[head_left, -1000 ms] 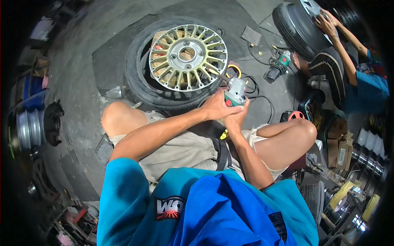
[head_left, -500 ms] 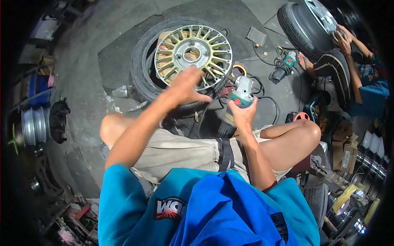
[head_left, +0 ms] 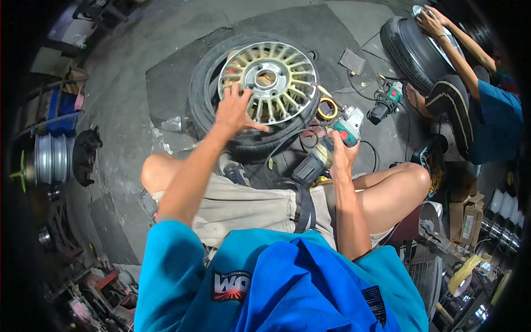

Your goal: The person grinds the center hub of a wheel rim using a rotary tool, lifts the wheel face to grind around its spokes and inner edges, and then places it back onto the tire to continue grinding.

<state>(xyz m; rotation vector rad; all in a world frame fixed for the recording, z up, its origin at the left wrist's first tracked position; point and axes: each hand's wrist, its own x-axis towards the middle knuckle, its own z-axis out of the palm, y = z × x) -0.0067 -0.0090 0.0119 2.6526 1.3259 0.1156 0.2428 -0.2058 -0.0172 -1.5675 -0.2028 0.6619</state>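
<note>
My left hand is spread at the near left edge of the multi-spoke wheel face, its fingertips over the spokes; nothing is held in it. The wheel face lies on a black tire on the floor, and its spokes look slightly blurred. Wrapped round the green and grey power tool is my right hand. The tool's head points up and left toward the wheel's right side, and its dark rear body hangs over my lap. A yellow tape roll lies just left of the tool head.
Another green power tool with a coiled cord lies right of the tire. At the upper right, a co-worker sits with both hands on another wheel and tire. A silver rim stands at the far left, near a black animal.
My left hand let go of the tool and reached to the wheel, fingers spreading. My right hand kept the tool and moved slightly right. The camera view shifted a little.
</note>
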